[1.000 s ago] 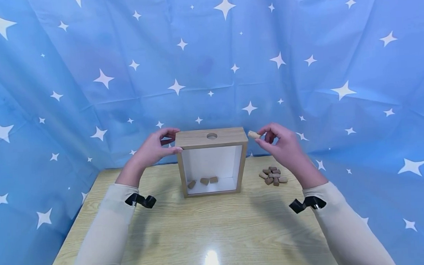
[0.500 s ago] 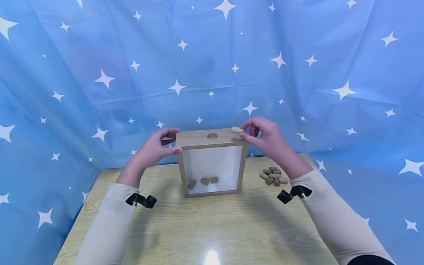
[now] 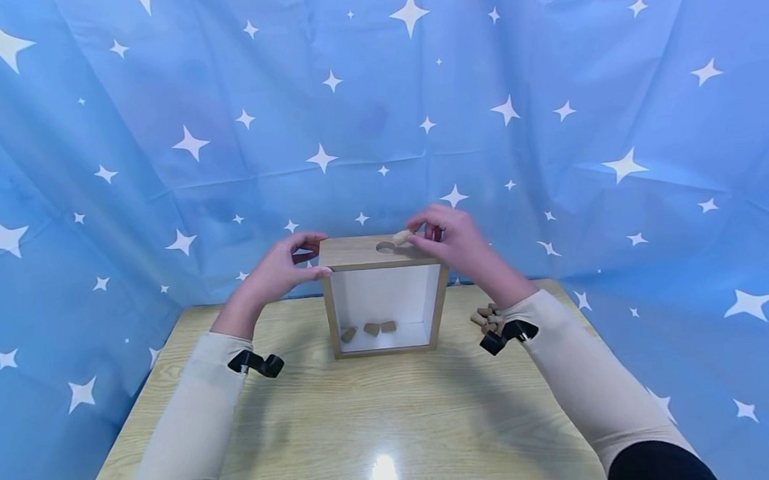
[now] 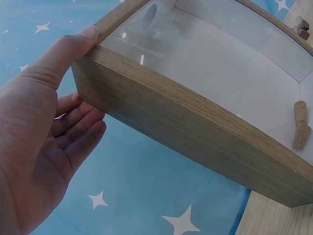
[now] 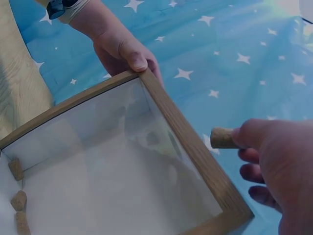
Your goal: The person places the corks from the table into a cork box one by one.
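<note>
A shadow-box frame of light wood (image 3: 359,252) with a clear front stands upright on the table, a round hole (image 3: 385,247) in its top. Three corks (image 3: 372,329) lie on its floor inside. My left hand (image 3: 277,271) grips the frame's upper left corner, thumb on the front edge and fingers behind; the left wrist view shows the thumb (image 4: 73,46) at that corner. Between thumb and fingertips, my right hand (image 3: 452,236) pinches a cork (image 5: 224,138). In the head view this cork is just right of the hole, over the top board.
A small pile of corks (image 3: 483,318) lies on the wooden table (image 3: 342,431) right of the frame, partly hidden by the right forearm. Behind the table hangs a blue curtain with white stars (image 3: 372,125).
My right hand has carried the cork leftward from beyond the frame's right side to beside the hole. The left hand keeps its grip on the corner.
</note>
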A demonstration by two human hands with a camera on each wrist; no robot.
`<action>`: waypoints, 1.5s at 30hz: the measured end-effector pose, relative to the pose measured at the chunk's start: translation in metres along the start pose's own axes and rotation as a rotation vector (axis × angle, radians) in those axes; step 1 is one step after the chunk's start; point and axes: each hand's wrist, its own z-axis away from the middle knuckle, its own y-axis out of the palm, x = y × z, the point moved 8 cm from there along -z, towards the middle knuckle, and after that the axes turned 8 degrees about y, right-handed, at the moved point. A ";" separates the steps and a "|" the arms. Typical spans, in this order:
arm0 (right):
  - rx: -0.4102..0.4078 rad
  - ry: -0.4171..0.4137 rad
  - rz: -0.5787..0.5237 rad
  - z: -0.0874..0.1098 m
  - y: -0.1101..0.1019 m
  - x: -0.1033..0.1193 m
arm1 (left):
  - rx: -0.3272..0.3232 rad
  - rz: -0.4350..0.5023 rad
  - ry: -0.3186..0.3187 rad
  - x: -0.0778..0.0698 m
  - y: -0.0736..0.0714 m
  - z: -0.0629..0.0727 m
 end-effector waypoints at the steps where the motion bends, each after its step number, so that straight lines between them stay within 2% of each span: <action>1: 0.009 -0.001 0.000 -0.002 0.002 0.001 | 0.000 0.000 -0.001 0.000 0.000 0.000; 13: 0.117 0.002 0.029 -0.013 0.023 0.003 | -0.008 0.016 -0.003 0.000 0.001 0.001; 27: 0.182 -0.010 0.065 -0.017 0.033 0.001 | -0.010 0.028 -0.001 0.001 0.003 0.000; 35: 0.172 -0.001 0.044 -0.016 0.028 0.002 | -0.008 0.032 0.000 0.003 0.003 -0.001; 45: 0.110 0.007 0.036 -0.011 0.011 0.002 | -0.010 0.027 0.007 0.000 0.000 0.001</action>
